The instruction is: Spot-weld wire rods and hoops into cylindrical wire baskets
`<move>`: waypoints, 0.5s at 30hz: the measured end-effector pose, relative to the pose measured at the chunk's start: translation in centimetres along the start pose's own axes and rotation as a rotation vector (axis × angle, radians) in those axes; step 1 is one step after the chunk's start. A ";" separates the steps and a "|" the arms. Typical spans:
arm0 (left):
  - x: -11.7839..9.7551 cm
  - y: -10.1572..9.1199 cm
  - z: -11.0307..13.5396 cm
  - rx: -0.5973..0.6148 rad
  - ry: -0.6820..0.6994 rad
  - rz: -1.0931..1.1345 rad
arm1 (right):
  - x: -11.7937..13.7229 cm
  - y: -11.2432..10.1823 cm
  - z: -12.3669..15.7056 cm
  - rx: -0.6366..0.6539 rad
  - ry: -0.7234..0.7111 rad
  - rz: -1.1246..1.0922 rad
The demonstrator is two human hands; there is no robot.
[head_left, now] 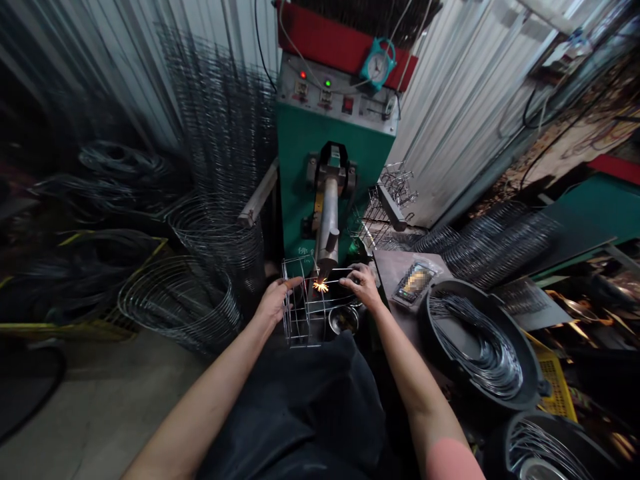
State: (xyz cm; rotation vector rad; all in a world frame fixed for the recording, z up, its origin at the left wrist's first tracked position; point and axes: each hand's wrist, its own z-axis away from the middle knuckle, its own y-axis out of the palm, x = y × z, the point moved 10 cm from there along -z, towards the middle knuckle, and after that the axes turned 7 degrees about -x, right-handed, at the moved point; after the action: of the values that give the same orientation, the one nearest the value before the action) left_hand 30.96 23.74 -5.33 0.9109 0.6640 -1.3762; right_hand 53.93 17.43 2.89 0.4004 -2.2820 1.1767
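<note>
My left hand [274,299] grips the left side of a small wire rack [306,311], fingers closed round its wires. My right hand [363,285] pinches a thin metal wire [339,281] that runs in to the electrode. Whether that wire is a separate piece or part of the rack I cannot tell. Between my hands, orange sparks [321,286] fly at the tip of a spot welder's thick arm [329,213]. This arm juts from the green welder [295,153]. Just below sits a small metal bowl [344,320], partly hidden.
Tall stacks of wire rings [215,233] stand at left. On the right a phone [414,283] lies on a small table, beside a black tub [433,333] of wire rings. Metal bars [260,193] stick out from the welder. A teal clock [379,65] sits on its panel.
</note>
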 end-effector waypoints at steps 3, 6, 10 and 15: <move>0.0 0.1 -0.3 0.001 -0.011 -0.001 | -0.1 0.2 0.0 0.016 -0.001 0.003; -0.5 0.3 -0.5 0.023 0.005 0.000 | 0.0 0.3 0.2 0.025 0.016 0.030; -0.6 -0.3 0.3 0.091 0.034 -0.017 | 1.8 -0.6 1.9 0.003 0.033 0.089; 2.1 -4.6 2.4 0.240 -0.032 0.074 | 7.0 -3.1 6.7 0.030 -0.165 -0.005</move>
State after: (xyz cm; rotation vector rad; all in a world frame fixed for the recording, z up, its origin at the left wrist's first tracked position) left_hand 26.39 20.74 -6.52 1.0899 0.4416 -1.4208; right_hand 47.62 10.01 5.82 0.5321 -2.4030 1.2171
